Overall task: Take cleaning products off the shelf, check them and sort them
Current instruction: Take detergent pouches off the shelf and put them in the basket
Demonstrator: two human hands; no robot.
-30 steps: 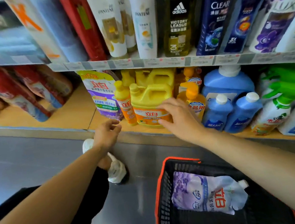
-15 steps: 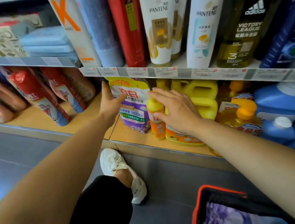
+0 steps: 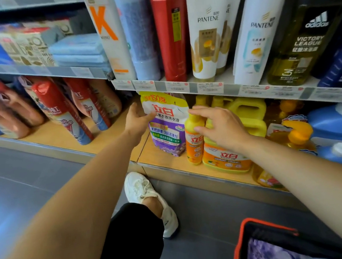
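Judged step in hand as taking off the lower shelf. Found left hand open, fingertips at left edge of purple detergent pouch, upright on that shelf, not yet gripped. Found right hand open, fingers spread over yellow cap of small orange bottle just beside pouch. Judged next move to need closing on pouch and lifting clear without toppling bottle.

One purple pouch, one basket, two hands

A white shoe stands on the grey tiled floor, a black trouser leg above it. Blue tissue packs lie stacked at upper left, beside a patterned box.
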